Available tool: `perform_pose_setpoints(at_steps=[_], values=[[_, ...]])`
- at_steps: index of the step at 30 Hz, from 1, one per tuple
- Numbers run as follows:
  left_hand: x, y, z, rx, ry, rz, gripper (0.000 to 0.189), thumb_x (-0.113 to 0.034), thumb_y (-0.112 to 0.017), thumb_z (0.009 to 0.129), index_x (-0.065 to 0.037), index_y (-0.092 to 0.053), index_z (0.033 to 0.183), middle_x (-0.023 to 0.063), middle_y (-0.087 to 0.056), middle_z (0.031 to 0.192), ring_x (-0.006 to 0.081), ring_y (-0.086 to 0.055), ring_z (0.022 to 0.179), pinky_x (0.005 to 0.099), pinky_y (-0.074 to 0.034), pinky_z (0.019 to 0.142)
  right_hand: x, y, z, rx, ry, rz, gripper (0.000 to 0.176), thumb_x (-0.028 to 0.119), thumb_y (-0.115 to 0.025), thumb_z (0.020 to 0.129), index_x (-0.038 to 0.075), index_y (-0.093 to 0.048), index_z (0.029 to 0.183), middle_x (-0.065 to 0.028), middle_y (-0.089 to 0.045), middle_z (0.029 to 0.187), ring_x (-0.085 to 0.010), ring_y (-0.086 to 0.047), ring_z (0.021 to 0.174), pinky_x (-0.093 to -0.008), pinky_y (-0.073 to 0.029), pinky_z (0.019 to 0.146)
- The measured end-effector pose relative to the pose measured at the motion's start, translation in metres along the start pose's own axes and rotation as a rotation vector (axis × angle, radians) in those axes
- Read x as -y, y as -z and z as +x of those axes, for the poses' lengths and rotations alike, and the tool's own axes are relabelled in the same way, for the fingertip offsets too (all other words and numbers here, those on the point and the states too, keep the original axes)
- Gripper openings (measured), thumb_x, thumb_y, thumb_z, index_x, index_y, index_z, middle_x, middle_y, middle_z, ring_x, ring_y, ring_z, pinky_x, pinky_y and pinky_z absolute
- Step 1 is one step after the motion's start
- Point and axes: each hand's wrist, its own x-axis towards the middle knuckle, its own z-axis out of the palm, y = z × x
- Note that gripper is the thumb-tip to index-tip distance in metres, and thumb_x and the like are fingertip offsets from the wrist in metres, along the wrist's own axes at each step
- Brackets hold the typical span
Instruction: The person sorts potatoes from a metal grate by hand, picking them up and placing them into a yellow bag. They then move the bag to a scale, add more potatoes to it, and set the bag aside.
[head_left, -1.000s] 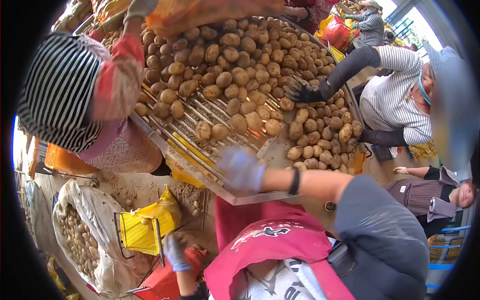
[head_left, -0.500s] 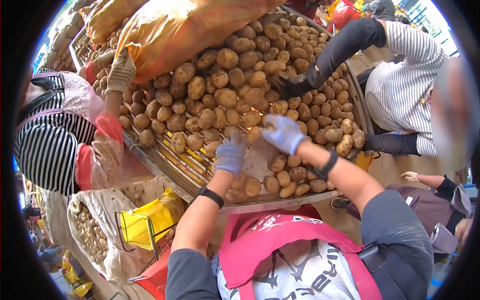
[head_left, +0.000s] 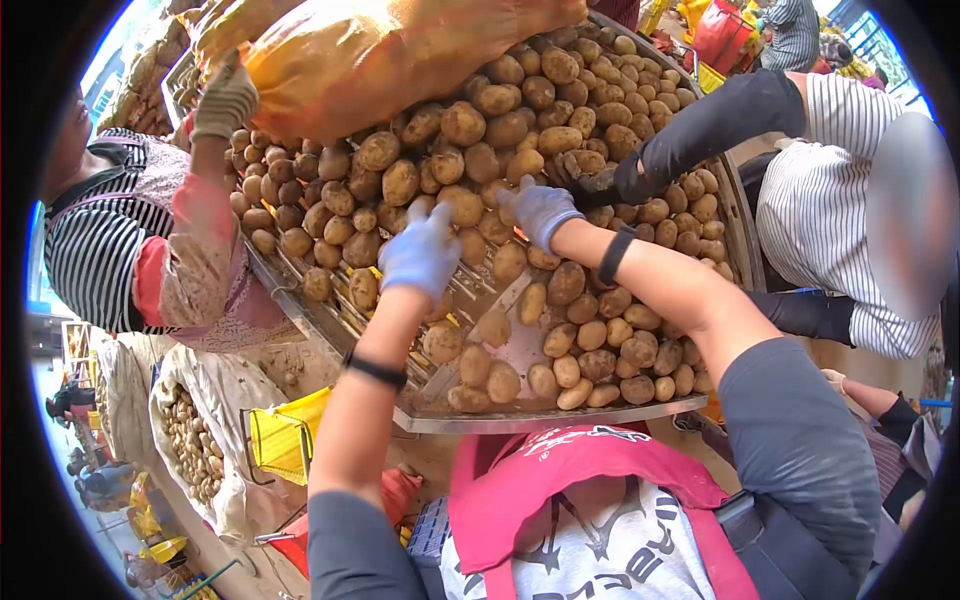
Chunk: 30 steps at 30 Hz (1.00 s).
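Note:
Many brown potatoes (head_left: 462, 125) are heaped on a slatted metal sorting table (head_left: 560, 415). My left hand (head_left: 420, 252), in a pale blue glove, reaches over the near left side of the heap, fingers stretched out against the potatoes. In the same kind of glove, my right hand (head_left: 543, 212) touches potatoes near the middle, its fingers apart. Loose potatoes (head_left: 490, 375) lie on the flat plate in front of me, and a denser cluster (head_left: 620, 350) sits below my right forearm.
A co-worker's gloved hand (head_left: 228, 100) is at a large orange mesh sack (head_left: 400, 50) lying on the heap. From the right, another person's dark sleeve (head_left: 710, 125) reaches in. A white sack of small potatoes (head_left: 195, 440) and a yellow container (head_left: 290, 435) stand at lower left.
Both my hands have moved away from me, farther into the heap, the left one also leftward. More potatoes now lie near the table's front edge. The co-worker's hand at the sack has risen.

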Motion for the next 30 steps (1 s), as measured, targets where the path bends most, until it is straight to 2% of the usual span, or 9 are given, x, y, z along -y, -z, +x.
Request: perform_pose_setpoints(at_steps=[4,9,11,14,17,20,27,28,30], values=[[0.002,-0.103,0.105,0.196,0.234,0.179,0.054,-0.025,-0.064,0.077,-0.017,-0.047,0.127,0.0191,-0.051,0.126,0.0385,-0.056,0.109,0.0499,-0.048,0.085,-0.033,-0.013,-0.004,-0.145,0.063,0.673,0.067,0.024,-0.073,0.072,0.017,-0.043,0.131,-0.0141,-0.055,0.122,-0.0319,-0.058,0.106,-0.0354,-0.048,0.09],[-0.036,-0.03,0.069,0.305,0.066,0.232,0.053,-0.028,-0.065,0.08,-0.011,-0.048,0.127,0.0238,-0.049,0.127,0.0363,-0.055,0.114,0.0454,-0.046,0.092,-0.037,-0.023,-0.065,-0.38,0.205,0.982,0.066,0.031,-0.078,0.068,0.013,-0.049,0.125,-0.0147,-0.058,0.115,-0.0324,-0.057,0.105,-0.0356,-0.046,0.093],[-0.008,-0.033,0.064,0.219,-0.002,-0.148,0.054,-0.033,-0.068,0.079,-0.008,-0.052,0.124,0.0209,-0.056,0.118,0.032,-0.057,0.11,0.0428,-0.047,0.091,-0.036,-0.025,-0.084,-0.296,0.223,1.161,0.068,0.031,-0.078,0.067,0.013,-0.049,0.126,-0.0156,-0.057,0.115,-0.0336,-0.058,0.105,-0.0354,-0.046,0.092],[0.033,-0.046,0.045,0.115,-0.11,-0.991,0.061,-0.045,-0.068,0.079,-0.004,-0.053,0.122,0.0165,-0.062,0.112,0.0286,-0.059,0.104,0.0372,-0.05,0.087,-0.021,-0.002,-0.098,0.028,0.219,0.578,0.067,0.025,-0.077,0.065,0.019,-0.05,0.127,-0.0208,-0.044,0.129,-0.0368,-0.057,0.106,-0.039,-0.048,0.09],[0.056,-0.038,-0.005,0.436,0.384,-1.819,0.065,-0.055,-0.058,0.084,-0.004,-0.052,0.123,0.016,-0.061,0.114,0.0287,-0.059,0.104,0.0352,-0.05,0.089,0.012,0.0,-0.08,0.278,0.349,0.164,0.063,0.024,-0.076,0.064,0.021,-0.055,0.123,-0.0241,-0.035,0.137,-0.039,-0.057,0.105,-0.0401,-0.049,0.088],[0.089,-0.063,-0.044,0.602,-0.016,-2.321,0.072,-0.064,-0.049,0.085,-0.004,-0.048,0.126,0.0172,-0.059,0.116,0.0286,-0.059,0.104,0.0368,-0.05,0.09,0.049,-0.001,-0.036,0.522,0.371,-0.02,0.063,0.029,-0.077,0.064,0.019,-0.056,0.123,-0.0252,-0.035,0.136,-0.0397,-0.054,0.11,-0.04,-0.048,0.089],[0.109,-0.036,-0.169,0.133,0.054,-2.347,0.061,-0.057,-0.046,0.089,-0.006,-0.048,0.124,0.0122,-0.055,0.119,0.0255,-0.054,0.105,0.0393,-0.048,0.088,0.047,-0.025,-0.032,0.341,0.6,-0.059,0.072,0.044,-0.077,0.058,0.011,-0.058,0.119,-0.0182,-0.061,0.114,-0.0331,-0.06,0.098,-0.0392,-0.049,0.085],[0.119,-0.039,-0.184,-0.01,0.075,-2.223,0.059,-0.056,-0.047,0.089,-0.006,-0.048,0.121,0.0117,-0.055,0.116,0.0254,-0.054,0.103,0.0394,-0.048,0.086,0.039,-0.036,-0.021,0.602,0.486,0.283,0.07,0.041,-0.077,0.06,0.009,-0.058,0.12,-0.0161,-0.064,0.108,-0.0295,-0.06,0.101,-0.037,-0.047,0.089],[0.147,-0.038,-0.224,-0.209,0.119,-2.083,0.054,-0.053,-0.05,0.089,-0.007,-0.049,0.116,0.0103,-0.055,0.109,0.0237,-0.054,0.095,0.0376,-0.048,0.079,0.059,-0.02,-0.049,0.556,0.4,1.022,0.049,0.021,-0.07,0.073,0.002,-0.056,0.116,-0.0054,-0.061,0.111,-0.0184,-0.056,0.1,-0.0338,-0.046,0.086]])
